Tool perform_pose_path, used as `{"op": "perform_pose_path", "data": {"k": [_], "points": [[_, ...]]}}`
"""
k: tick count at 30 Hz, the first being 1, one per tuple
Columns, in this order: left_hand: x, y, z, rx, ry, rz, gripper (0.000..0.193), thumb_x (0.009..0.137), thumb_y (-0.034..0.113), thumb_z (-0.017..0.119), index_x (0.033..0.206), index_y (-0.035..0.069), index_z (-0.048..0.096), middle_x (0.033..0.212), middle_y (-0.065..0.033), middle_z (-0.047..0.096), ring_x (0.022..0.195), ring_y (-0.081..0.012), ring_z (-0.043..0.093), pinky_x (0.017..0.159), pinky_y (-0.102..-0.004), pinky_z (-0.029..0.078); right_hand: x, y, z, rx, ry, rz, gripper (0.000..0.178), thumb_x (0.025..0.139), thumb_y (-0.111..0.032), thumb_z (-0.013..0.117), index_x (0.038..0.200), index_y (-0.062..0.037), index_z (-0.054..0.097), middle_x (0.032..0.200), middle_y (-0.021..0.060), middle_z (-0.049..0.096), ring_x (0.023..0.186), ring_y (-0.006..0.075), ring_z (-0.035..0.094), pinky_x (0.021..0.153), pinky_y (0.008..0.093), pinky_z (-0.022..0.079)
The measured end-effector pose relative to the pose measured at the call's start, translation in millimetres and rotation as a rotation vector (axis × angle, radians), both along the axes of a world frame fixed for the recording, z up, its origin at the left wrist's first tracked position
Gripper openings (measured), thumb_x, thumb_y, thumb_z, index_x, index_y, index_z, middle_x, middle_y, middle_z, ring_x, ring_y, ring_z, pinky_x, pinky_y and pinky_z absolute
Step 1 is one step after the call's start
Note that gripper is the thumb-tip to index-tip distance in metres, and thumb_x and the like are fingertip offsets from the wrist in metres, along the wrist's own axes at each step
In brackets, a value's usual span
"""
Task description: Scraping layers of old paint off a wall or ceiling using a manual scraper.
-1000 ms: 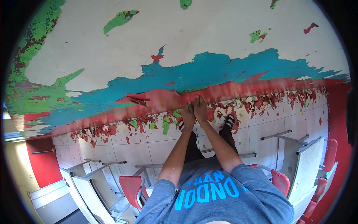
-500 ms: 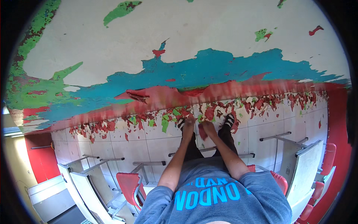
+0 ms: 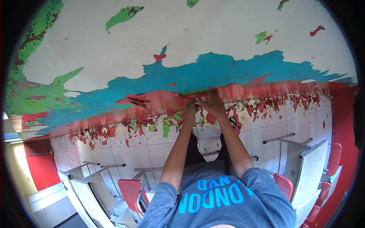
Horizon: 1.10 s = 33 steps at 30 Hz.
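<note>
Both my hands are raised to the lower wall, in front of the red paint layer with its loose, torn upper edge. My left hand has its fingers curled near that edge; what they hold, if anything, is too small to make out. Close beside it, my right hand has its fingertips against the red paint and its thumb spread toward the left hand. Above the red lies a ragged teal paint layer. A curled red paint flap hangs from the wall left of my hands.
Red, green and whitish paint flakes litter the tiled floor along the wall's foot. Behind me, tipped tables and red chairs stand on both sides. Green paint patches remain on the white wall.
Both hands have risen from low above the floor flakes to the red paint on the wall. The dark red paint piece at my right hand no longer shows there.
</note>
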<state>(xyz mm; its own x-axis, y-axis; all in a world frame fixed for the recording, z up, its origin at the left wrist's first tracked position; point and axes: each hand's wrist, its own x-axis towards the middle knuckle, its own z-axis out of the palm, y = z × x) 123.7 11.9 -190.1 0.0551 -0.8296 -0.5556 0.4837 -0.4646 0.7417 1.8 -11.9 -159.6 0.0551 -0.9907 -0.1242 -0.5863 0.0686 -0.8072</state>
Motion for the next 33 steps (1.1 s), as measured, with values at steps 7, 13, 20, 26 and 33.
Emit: {"op": "perform_pose_path", "data": {"k": [7,13,20,26,33], "points": [[-1,12,-3,-0.235,-0.302,-0.048,0.026,0.085,0.020,0.046,0.066,0.003,0.053,0.051,0.0012,0.044,0.046,-0.0044,0.037,0.042,-0.0231,0.026,18,-11,-9,0.369,-0.447,-0.008,0.036,0.079,-0.039,0.054,0.066,-0.0048,0.057,0.053,0.0019,0.052,0.041,0.0100,0.048,0.034,0.0240,0.036],[4,26,-11,-0.355,-0.470,-0.098,0.027,0.086,0.017,0.044,0.067,0.000,0.053,0.054,-0.0013,0.047,0.050,-0.0068,0.040,0.046,-0.0244,0.032,35,22,-22,0.358,-0.587,-0.291,0.032,0.078,-0.032,0.055,0.066,-0.0022,0.056,0.052,0.0028,0.050,0.042,0.0096,0.047,0.035,0.0248,0.036],[14,88,-79,-0.500,-1.478,-0.980,0.020,0.079,0.015,0.045,0.083,0.001,0.058,0.071,-0.0160,0.057,0.066,-0.0310,0.055,0.061,-0.0395,0.043,19,66,-95,0.245,0.023,0.062,0.030,0.074,-0.030,0.057,0.077,-0.0007,0.060,0.063,0.0109,0.058,0.058,0.0208,0.057,0.055,0.0349,0.044],[13,174,-102,-0.038,-0.611,-0.627,0.016,0.079,0.022,0.050,0.083,0.006,0.048,0.069,-0.0001,0.046,0.061,-0.0102,0.044,0.055,-0.0251,0.038,-10,186,-132,0.877,-0.187,-0.005,0.027,0.069,-0.030,0.058,0.079,-0.0066,0.065,0.066,0.0118,0.062,0.060,0.0231,0.060,0.060,0.0356,0.047],[28,35,-26,-0.231,-0.476,-0.131,0.028,0.077,0.027,0.058,0.093,0.005,0.053,0.075,-0.0039,0.052,0.064,-0.0163,0.053,0.051,-0.0308,0.041,-5,62,-70,-0.032,0.056,-0.053,0.033,0.077,-0.024,0.055,0.098,0.0014,0.054,0.075,0.0133,0.057,0.062,0.0141,0.058,0.052,0.0295,0.047]]}}
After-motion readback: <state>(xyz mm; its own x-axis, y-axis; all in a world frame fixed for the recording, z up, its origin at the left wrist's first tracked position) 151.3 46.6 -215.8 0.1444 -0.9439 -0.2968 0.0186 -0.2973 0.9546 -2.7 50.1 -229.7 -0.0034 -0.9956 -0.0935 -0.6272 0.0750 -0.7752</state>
